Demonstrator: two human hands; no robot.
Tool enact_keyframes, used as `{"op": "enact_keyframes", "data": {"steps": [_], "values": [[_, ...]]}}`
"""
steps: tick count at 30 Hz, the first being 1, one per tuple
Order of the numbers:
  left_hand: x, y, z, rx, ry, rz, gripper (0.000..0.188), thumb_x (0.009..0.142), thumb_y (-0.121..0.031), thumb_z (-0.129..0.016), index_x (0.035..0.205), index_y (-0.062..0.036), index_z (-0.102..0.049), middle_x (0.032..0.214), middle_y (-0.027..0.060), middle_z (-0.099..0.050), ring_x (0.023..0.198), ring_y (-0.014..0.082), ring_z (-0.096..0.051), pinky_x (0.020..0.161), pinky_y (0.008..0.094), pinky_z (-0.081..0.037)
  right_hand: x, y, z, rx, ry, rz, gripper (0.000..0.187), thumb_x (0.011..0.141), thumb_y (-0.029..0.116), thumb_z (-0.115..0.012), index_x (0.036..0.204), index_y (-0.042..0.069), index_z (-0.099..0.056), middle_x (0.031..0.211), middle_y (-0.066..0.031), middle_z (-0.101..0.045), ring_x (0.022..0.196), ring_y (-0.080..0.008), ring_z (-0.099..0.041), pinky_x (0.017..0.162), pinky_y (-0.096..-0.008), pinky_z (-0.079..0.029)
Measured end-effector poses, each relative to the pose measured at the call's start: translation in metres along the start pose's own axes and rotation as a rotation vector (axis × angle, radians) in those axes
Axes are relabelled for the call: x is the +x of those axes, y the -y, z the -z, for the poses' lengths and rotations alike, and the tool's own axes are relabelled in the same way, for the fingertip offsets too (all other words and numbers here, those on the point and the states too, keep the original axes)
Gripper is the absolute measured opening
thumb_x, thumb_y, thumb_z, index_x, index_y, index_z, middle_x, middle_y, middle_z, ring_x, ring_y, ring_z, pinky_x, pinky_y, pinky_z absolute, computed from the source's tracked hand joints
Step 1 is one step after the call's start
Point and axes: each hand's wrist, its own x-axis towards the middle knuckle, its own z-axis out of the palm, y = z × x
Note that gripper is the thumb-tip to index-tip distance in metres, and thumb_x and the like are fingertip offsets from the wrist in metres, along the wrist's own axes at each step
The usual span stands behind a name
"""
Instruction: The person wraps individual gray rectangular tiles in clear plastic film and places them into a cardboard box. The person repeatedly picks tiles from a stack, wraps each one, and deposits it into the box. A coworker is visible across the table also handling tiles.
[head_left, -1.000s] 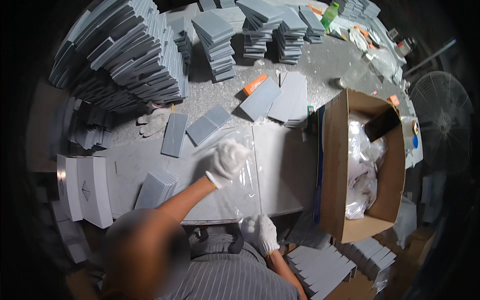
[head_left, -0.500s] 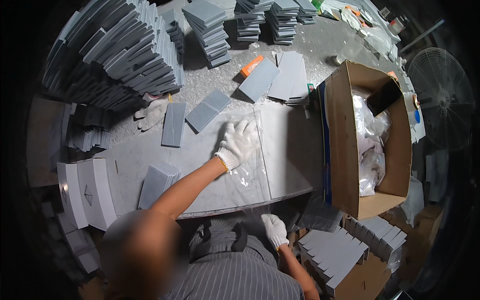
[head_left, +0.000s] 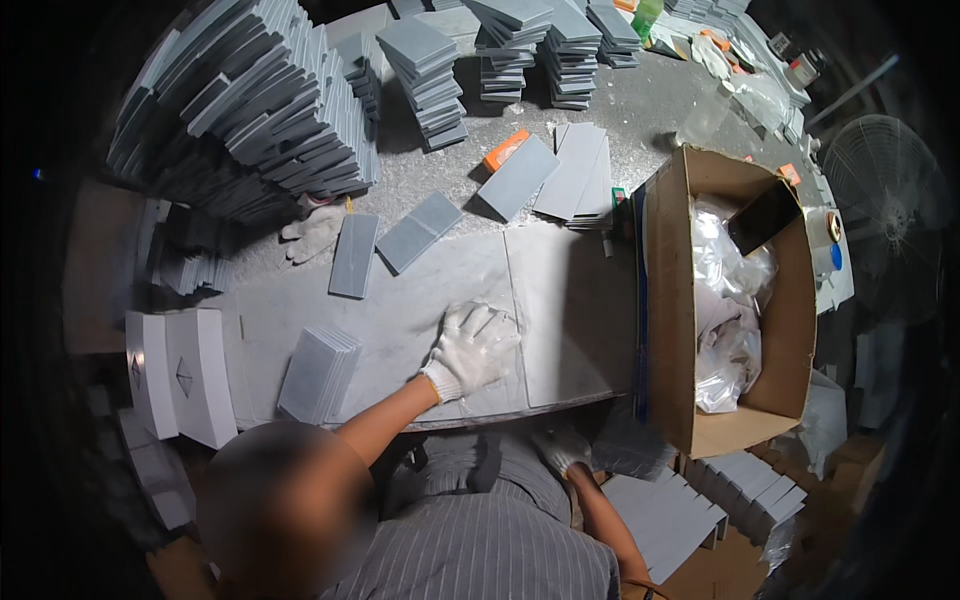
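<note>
My left hand (head_left: 472,347), in a white knit glove, rests on the pale marble slab (head_left: 420,300) near its front edge. Its fingers are spread and laid flat. Clear plastic film seems to lie around the fingers, though its outline is hard to make out. Below the slab's edge, close to my lap, my right hand (head_left: 564,452) is gloved too; shadow hides its fingers. A short leaning stack of grey tiles (head_left: 320,374) stands left of my left hand. Beyond it lie two single grey tiles (head_left: 352,255) (head_left: 420,232).
A cardboard box (head_left: 667,290) holding clear plastic bags and a dark phone-like slab stands at the right. Tall stacks of grey tiles (head_left: 240,100) fill the far left. White boxes (head_left: 200,375) stand at the left edge; a fan (head_left: 885,215) is far right.
My left hand has slid toward me along the slab, and the clear film no longer stretches visibly to the edge. My right hand has dropped into shadow, slightly rightward.
</note>
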Motion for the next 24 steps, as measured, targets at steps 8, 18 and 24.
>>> {"op": "enact_keyframes", "data": {"steps": [8,18,24], "values": [[-0.011,0.006,-0.048,-0.310,-0.101,0.133,0.050,0.087,-0.041,-0.052,0.134,-0.0264,-0.054,0.142,0.0037,-0.046,0.135,0.0247,-0.034,0.116,0.0504,-0.018,0.002,0.123,0.062,-0.013,-0.149,0.866,0.039,0.089,0.031,-0.064,0.124,0.013,-0.061,0.123,-0.0096,-0.061,0.116,-0.0265,-0.057,0.102,-0.0389,-0.043],[-0.008,0.033,-0.044,0.127,-0.209,0.302,0.051,0.087,-0.039,-0.059,0.133,-0.0183,-0.057,0.141,0.0078,-0.049,0.134,0.0299,-0.038,0.116,0.0508,-0.020,0.049,0.118,0.061,-0.337,-0.548,0.724,0.055,0.090,0.043,-0.059,0.135,0.013,-0.054,0.139,-0.0094,-0.052,0.132,-0.0311,-0.043,0.115,-0.0489,-0.028],[-0.013,0.033,-0.045,0.149,-0.211,0.279,0.052,0.086,-0.037,-0.061,0.134,-0.0189,-0.056,0.143,0.0074,-0.047,0.134,0.0285,-0.037,0.115,0.0500,-0.021,0.072,0.125,0.066,-0.351,-0.585,0.575,0.057,0.093,0.045,-0.054,0.141,0.016,-0.048,0.149,-0.0091,-0.042,0.140,-0.0330,-0.033,0.119,-0.0453,-0.022]]}}
